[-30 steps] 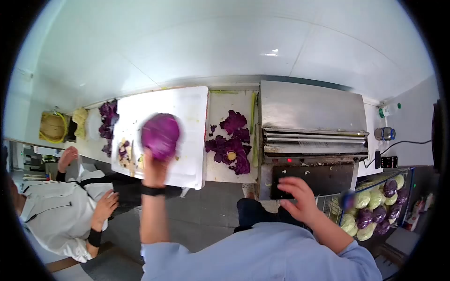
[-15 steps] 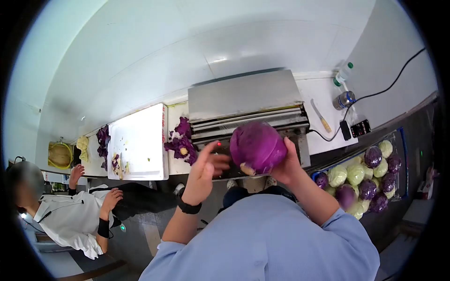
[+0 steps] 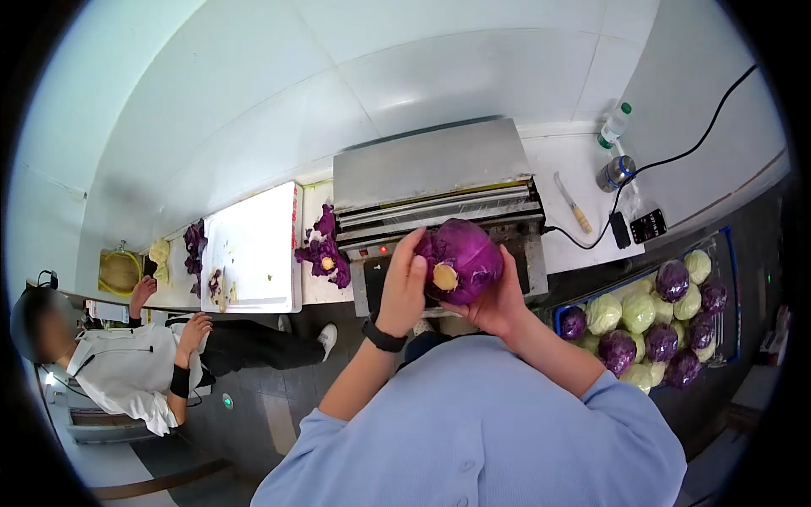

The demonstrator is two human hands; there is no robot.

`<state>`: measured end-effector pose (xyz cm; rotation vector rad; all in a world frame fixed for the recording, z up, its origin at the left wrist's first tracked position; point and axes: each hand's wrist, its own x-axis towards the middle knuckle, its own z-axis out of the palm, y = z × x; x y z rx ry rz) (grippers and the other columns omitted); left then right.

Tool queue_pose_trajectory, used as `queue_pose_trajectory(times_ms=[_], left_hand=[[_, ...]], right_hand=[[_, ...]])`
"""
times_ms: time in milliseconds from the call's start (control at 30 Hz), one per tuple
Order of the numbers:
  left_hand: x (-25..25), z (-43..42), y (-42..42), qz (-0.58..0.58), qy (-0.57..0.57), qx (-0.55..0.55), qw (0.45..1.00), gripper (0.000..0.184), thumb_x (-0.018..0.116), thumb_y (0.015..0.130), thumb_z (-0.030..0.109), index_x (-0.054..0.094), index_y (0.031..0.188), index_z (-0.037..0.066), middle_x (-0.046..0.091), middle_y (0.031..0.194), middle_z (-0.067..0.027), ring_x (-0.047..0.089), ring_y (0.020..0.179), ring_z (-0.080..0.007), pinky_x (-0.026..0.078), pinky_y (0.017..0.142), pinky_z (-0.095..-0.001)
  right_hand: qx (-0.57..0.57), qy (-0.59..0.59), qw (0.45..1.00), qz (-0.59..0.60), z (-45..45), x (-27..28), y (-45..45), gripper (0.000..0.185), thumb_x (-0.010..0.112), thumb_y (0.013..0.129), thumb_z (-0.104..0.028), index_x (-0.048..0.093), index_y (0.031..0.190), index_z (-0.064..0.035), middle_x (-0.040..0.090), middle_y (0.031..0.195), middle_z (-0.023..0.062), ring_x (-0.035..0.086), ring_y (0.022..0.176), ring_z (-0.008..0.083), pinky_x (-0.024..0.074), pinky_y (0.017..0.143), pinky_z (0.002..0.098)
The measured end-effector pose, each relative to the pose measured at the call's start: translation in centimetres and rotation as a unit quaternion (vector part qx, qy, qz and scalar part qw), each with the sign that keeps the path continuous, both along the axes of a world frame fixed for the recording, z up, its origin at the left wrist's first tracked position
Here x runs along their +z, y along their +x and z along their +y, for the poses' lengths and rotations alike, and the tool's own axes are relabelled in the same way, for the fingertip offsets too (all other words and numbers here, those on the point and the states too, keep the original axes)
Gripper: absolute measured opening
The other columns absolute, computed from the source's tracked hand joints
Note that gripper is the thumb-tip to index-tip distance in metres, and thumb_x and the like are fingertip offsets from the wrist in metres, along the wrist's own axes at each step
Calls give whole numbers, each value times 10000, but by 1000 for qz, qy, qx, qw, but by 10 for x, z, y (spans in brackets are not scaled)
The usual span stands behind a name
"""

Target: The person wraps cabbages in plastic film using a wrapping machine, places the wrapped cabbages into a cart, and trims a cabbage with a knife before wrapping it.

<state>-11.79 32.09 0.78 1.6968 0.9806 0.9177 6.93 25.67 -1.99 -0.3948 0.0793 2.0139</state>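
Observation:
A red cabbage [image 3: 473,258] is held between my two hands, its pale cut stem turned toward me. My left hand [image 3: 404,287] grips its left side, the thumb near the stem. From the right and below, my right hand [image 3: 500,297] cups it, some fingers hidden behind the cabbage. Behind and beneath it stands a metal film-wrapping machine [image 3: 435,173], with a roll of clear film and a small lit red light on its front. Loose purple cabbage leaves [image 3: 323,253] lie on the counter just left of the machine.
Left is a white cutting board [image 3: 253,245] with scraps. A co-worker [image 3: 127,372] stands at far left. Right of the machine lie a knife [image 3: 574,204], a phone [image 3: 649,226], a jar [image 3: 617,173] and a bottle [image 3: 615,125]. A blue crate [image 3: 733,279] holds several wrapped cabbages.
My left hand has moved right and closed onto the cabbage. The cabbage has been turned so its stem faces me more. The view has shifted slightly.

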Motion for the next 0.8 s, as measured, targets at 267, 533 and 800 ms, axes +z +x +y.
queue_pose_trajectory(times_ms=[267,533,800], left_hand=[[-4,11,-48,-64,-91,-157,981,1235,996,536,248,316,1554,88,380,1556,-144,447,1388,-273,392,1138,-402],[-31,-21,-41,177,46,8,983,786,880,685,280,547,1359,51,554,1285,-164,563,1223,-355,481,1040,-408],[-41,-3,-36,254,-23,89,963,692,834,757,379,602,1317,44,596,1271,-189,616,1148,-350,510,984,-435]], right_hand=[[211,37,974,-69,11,-55,-20,839,261,935,-811,448,1496,-217,547,1450,87,583,1262,318,530,956,556],[169,-27,943,-284,10,-83,-31,798,167,1017,-721,396,1526,-152,522,1455,117,554,1294,295,487,1036,523],[150,-57,964,-213,-6,-105,-36,1034,211,951,-814,321,1526,38,515,1439,193,539,1298,361,438,1086,512]])
